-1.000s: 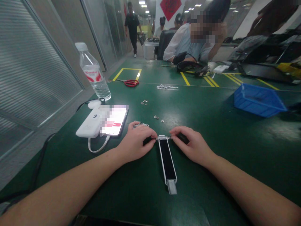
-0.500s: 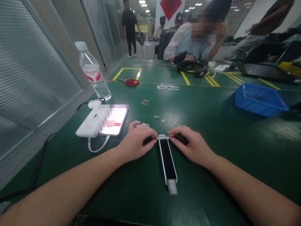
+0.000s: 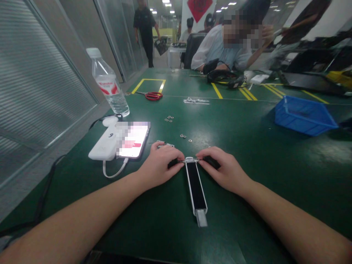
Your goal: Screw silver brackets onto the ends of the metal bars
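Observation:
A long narrow bar (image 3: 197, 185) with a black face and white edges lies on the green table, a clear grey tab (image 3: 202, 218) at its near end. At its far end my left hand (image 3: 162, 163) is closed from the left, thumb and fingers pinching a dark piece (image 3: 172, 163) with a thin metal tip. From the other side my right hand (image 3: 224, 167) pinches a similar dark piece (image 3: 212, 161), tip also against that end. Fingers cover much of both pieces. Behind my left hand, a small metal part (image 3: 168, 145) is partly hidden.
Several small metal rings (image 3: 184, 136) lie beyond my hands. A phone (image 3: 134, 141), white power bank (image 3: 103, 145) and water bottle (image 3: 110, 86) stand to the left. Red-handled scissors (image 3: 153, 96) lie farther back; a blue bin (image 3: 304, 115) is right. A person (image 3: 217, 49) sits opposite.
My hands and the bar look almost unmoved. In the background, a walking person has come nearer, and the seated person's raised hand has shifted.

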A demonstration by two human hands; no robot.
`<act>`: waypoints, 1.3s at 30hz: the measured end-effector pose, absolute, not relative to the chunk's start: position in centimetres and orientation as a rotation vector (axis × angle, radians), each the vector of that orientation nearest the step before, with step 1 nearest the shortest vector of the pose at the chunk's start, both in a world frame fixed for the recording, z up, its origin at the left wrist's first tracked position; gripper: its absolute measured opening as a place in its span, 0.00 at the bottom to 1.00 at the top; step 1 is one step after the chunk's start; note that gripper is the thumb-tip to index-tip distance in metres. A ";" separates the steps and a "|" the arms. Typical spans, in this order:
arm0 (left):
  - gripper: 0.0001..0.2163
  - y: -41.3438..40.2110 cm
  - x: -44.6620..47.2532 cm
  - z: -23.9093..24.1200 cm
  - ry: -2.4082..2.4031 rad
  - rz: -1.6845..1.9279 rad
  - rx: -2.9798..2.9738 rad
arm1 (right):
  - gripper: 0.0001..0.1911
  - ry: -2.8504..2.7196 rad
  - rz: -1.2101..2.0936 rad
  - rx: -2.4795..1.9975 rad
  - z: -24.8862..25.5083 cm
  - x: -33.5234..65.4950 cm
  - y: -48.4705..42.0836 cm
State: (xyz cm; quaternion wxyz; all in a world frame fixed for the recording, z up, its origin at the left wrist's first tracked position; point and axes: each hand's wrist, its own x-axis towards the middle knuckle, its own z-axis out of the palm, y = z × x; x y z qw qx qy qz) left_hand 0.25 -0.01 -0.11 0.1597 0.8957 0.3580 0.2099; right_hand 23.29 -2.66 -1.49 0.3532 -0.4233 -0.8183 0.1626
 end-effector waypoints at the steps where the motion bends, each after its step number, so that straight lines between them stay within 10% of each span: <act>1: 0.03 0.0 0.2 -0.1 1.021 0.602 2.561 | 0.07 -2.117 0.417 -1.095 -1.5 23.3 -2.7; 39: 0.07 0.0 0.4 0.0 1.061 0.564 2.536 | 0.08 -2.162 0.440 -1.088 -1.2 23.2 -2.7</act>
